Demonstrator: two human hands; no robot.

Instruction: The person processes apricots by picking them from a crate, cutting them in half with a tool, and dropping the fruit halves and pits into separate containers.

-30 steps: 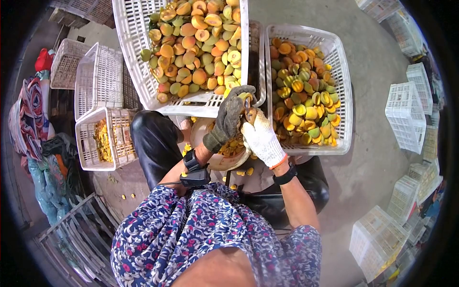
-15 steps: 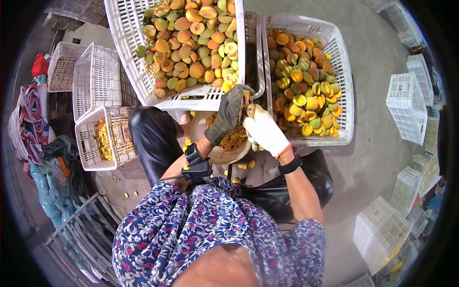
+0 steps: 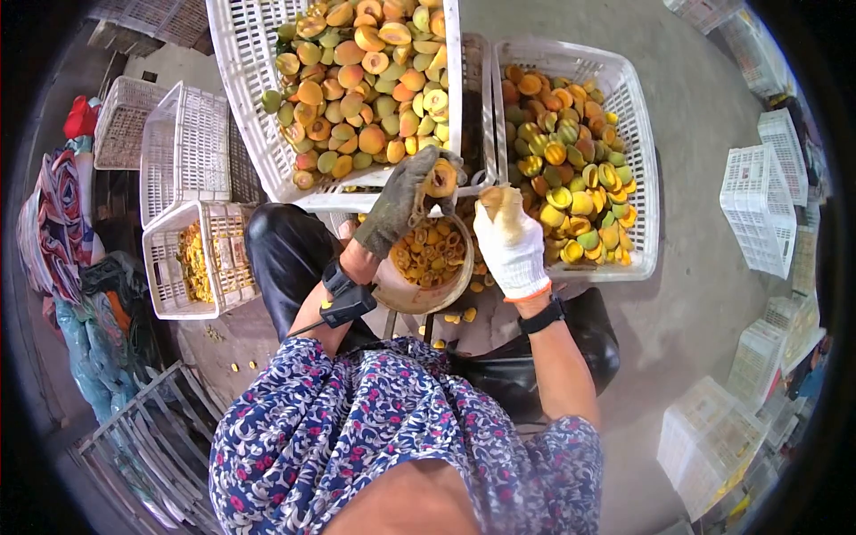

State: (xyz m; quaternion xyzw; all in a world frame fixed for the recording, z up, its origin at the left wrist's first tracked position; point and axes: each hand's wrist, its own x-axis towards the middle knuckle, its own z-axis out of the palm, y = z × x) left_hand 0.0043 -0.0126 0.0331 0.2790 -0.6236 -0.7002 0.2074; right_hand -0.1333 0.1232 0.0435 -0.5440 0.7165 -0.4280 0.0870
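Observation:
A dark grey glove covers my left hand (image 3: 401, 201), whose fingers are closed round a halved fruit (image 3: 441, 178) with its cut side showing. My right hand (image 3: 511, 234), in a white glove with brown stains, is closed a little to the right of it; what it grips is too small to make out. Below my left hand, a round bowl (image 3: 419, 299) holds orange pieces. In front of me a big white crate (image 3: 374, 198) is full of halved orange and green fruit. A second white crate (image 3: 649, 160) at the right holds more fruit halves, many nested together.
White crates (image 3: 183, 147) stand at the left, one lower crate (image 3: 183, 308) with yellow pieces inside. Cloth and plastic (image 3: 80, 339) lie beside a metal rack (image 3: 147, 446). More crates (image 3: 758, 201) line the right side. Yellow bits (image 3: 469, 315) lie on the floor.
My hands have moved apart, the left one up and leftwards, the right one to the right. The halved fruit now shows in my left hand, and more of the bowl is visible.

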